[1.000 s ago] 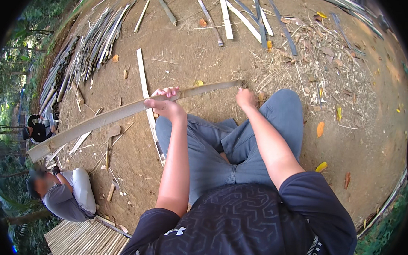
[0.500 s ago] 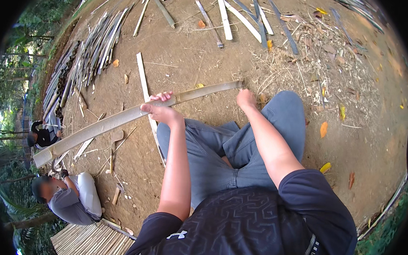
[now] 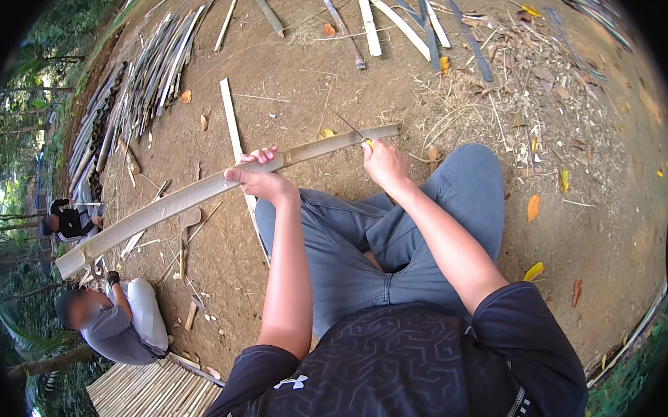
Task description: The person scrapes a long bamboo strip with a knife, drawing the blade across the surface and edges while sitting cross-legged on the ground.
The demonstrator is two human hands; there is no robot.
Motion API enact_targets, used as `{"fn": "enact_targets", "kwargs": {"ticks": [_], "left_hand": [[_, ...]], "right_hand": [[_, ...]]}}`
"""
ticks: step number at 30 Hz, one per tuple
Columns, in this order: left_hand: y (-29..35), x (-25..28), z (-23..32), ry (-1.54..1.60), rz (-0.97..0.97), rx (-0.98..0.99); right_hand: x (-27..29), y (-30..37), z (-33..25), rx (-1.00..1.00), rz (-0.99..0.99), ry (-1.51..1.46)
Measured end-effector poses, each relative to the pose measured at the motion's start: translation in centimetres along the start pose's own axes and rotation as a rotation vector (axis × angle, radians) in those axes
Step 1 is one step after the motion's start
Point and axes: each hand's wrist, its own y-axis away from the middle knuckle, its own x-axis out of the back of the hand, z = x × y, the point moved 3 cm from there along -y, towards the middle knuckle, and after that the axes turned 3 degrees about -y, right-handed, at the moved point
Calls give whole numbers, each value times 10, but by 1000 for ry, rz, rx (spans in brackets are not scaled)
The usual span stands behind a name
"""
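A long split length of bamboo (image 3: 160,211) slants across in front of me, its hollow side up and its right end higher. My left hand (image 3: 263,184) is closed round its middle, thumb on the near side and fingertips over the far edge. In my right hand (image 3: 387,168) is a knife (image 3: 348,124) with a thin dark blade and a bit of yellow at the grip. The blade crosses the strip near its right end; whether it touches the bamboo I cannot tell. Under the left hand, a pale flat strip (image 3: 233,120) lies on the ground.
Bamboo poles (image 3: 156,67) are heaped at the far left, with loose strips (image 3: 366,21) ahead. Shavings (image 3: 517,105) litter the right. A wooden-handled tool (image 3: 182,257) and a hatchet-like tool (image 3: 192,314) lie left of my legs. A person (image 3: 124,330) sits near a slatted bamboo mat (image 3: 151,391).
My right hand has moved left from beyond the bamboo's right end to beside it, and the knife blade now shows across the strip. The left hand keeps its grip.
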Motion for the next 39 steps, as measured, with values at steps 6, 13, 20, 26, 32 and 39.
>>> {"fn": "enact_targets", "kwargs": {"ticks": [6,13,20,26,32,39], "left_hand": [[2,-7,-4,-11,0,3],[1,-5,-2,2,5,-7],[7,4,1,-8,4,-5],[2,-7,3,-18,-34,-15],[5,-7,3,-32,-24,-1],[10,-6,6,-62,-22,4]], "right_hand": [[-4,-49,61,-243,45,-43],[-14,-47,69,-289,143,-86],[-31,-51,74,-310,147,-129],[-29,-65,80,-377,131,-118],[-15,-72,84,-348,104,-110],[-30,-70,90,-373,97,-135]]}}
